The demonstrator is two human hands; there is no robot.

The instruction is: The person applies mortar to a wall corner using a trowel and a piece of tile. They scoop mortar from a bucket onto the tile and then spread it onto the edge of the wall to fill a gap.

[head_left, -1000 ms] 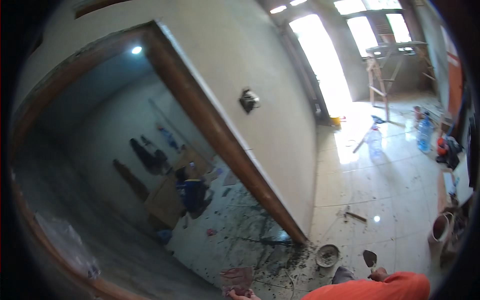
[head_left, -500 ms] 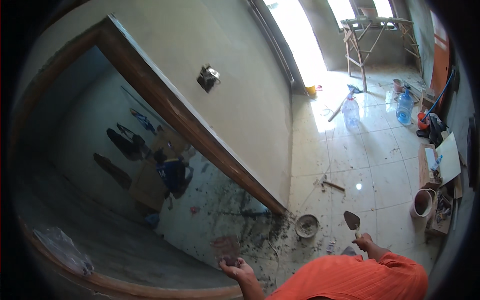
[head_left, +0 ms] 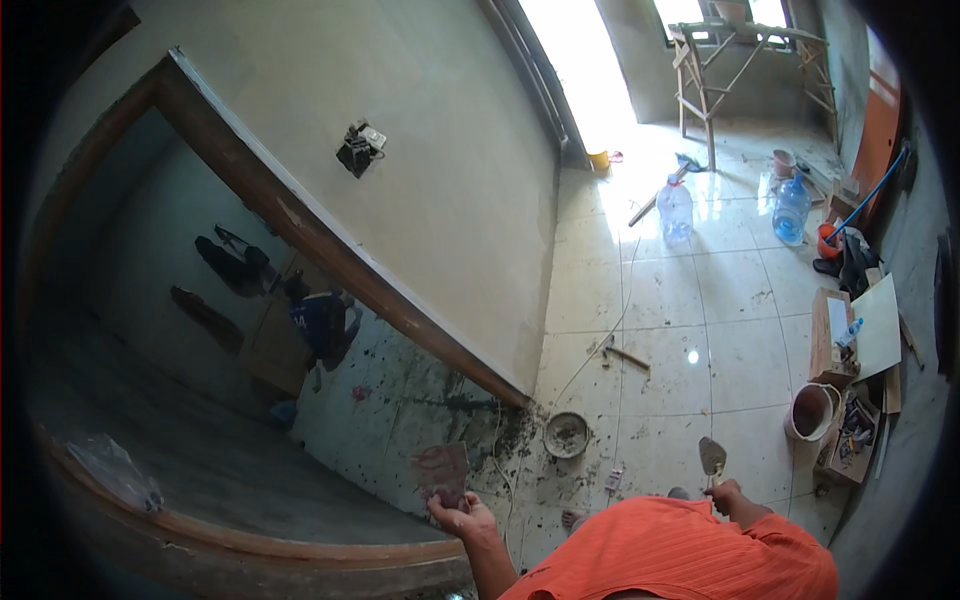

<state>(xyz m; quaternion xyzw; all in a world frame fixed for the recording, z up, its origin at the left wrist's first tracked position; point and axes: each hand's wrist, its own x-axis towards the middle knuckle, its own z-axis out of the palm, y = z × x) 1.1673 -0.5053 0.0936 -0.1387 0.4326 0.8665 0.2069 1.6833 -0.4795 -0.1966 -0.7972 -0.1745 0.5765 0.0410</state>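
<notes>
Holding | right hand (head_left: 729, 496): trowel (head_left: 712, 457) | left hand (head_left: 469, 518): flat piece (head_left: 441, 472) (brownish)

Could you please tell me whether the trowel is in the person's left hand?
No, the right hand holds the trowel, while the left hand holds a flat brownish piece.

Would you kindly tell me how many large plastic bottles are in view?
2: a clear bottle, and a blue bottle to its right, both on the tiled floor.
</notes>
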